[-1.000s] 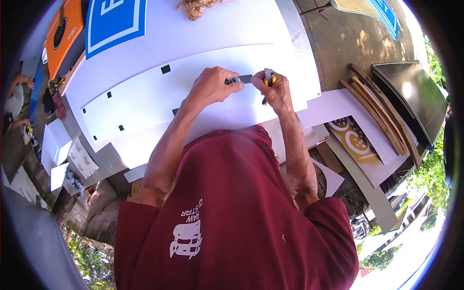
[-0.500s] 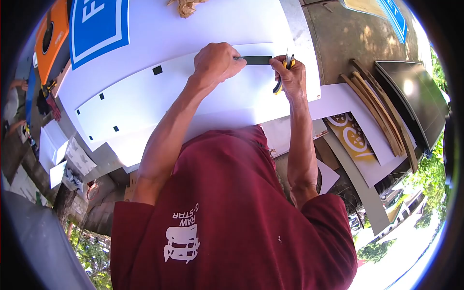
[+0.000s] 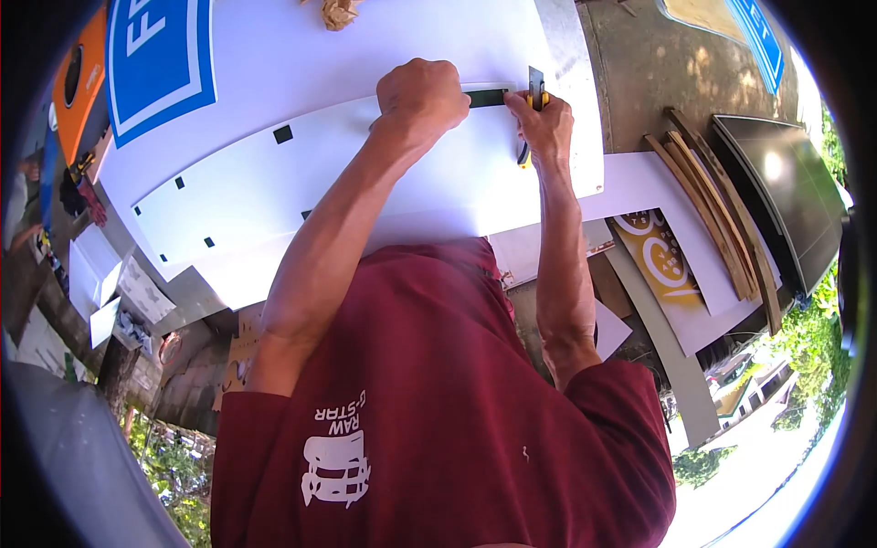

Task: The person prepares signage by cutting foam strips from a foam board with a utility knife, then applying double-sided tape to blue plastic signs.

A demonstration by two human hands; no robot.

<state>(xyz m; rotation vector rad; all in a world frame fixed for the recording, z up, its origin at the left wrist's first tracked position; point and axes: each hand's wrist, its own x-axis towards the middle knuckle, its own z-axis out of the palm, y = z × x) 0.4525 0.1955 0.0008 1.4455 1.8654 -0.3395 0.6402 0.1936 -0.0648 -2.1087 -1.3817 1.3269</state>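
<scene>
Stretching between the two hands, the black strip (image 3: 487,98) now reaches the far edge of the white board (image 3: 384,183), whereas a second ago it was nearer the board's middle. The left hand (image 3: 422,96) is curled over its left end, fingertips hidden, so whether they pinch it I cannot tell. The right hand (image 3: 546,123) has its thumb on the right end, fingers closed around a knife (image 3: 536,80), its blade turned broader to view than half a second ago.

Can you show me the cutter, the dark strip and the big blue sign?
Cutter (image 3: 536,82), head view: its blade.
Dark strip (image 3: 487,98), head view: middle of its visible stretch.
Big blue sign (image 3: 164,59), head view: its blue face.
</scene>
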